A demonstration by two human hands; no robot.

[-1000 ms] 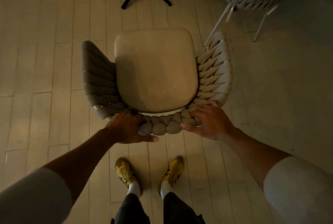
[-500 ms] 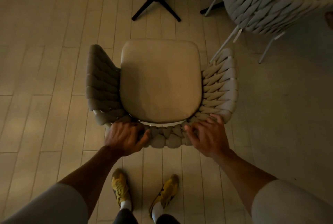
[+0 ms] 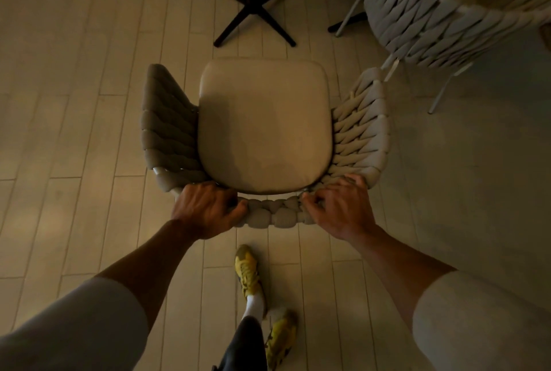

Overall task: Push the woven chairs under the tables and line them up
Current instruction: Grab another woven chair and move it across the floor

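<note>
Left grip (image 3: 205, 209) was clamped on the back rim of the woven chair (image 3: 265, 126), with the fingers curled over the inner edge and the thumb on the outer braid. Right grip (image 3: 337, 209) was clamped on the same rim at its right rear corner, fingers bent over the weave.

Head view: we saw the chair upright on the plank floor (image 3: 74, 102), cushion up, its open front pointing at the black desk base (image 3: 253, 9). The cross foot lay just beyond the seat's front edge, apart from it. We saw only the post and foot. A second woven chair (image 3: 432, 12) sat at upper right, its thin pale legs near our chair's right arm; we could not tell if they touched. Pale sleeves (image 3: 74, 326) ran in from both lower corners. One yellow shoe (image 3: 247, 269) was just behind the chair back; the other was further back and blurred.
</note>
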